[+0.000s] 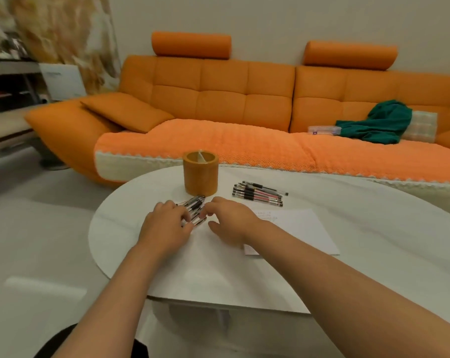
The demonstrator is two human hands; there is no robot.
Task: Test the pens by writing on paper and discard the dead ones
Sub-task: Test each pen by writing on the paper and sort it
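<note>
A small bunch of black-capped clear pens (196,205) lies on the white table (141,192), just in front of an orange round pen holder (200,173). My left hand (165,224) rests on the bunch's left side, fingers curled over the pens. My right hand (230,219) comes in from the right, fingertips touching the same bunch. A second group of several pens (257,193), some pink, lies farther right. A white sheet of paper (304,231) with faint scribbles lies right of my right hand.
An orange sofa (218,99) stands behind the table, with a green cloth (379,122) and a clear plastic box (324,130) on its seat. A shelf unit (9,81) is at the far left. The table's near edge (218,303) lies under my forearms.
</note>
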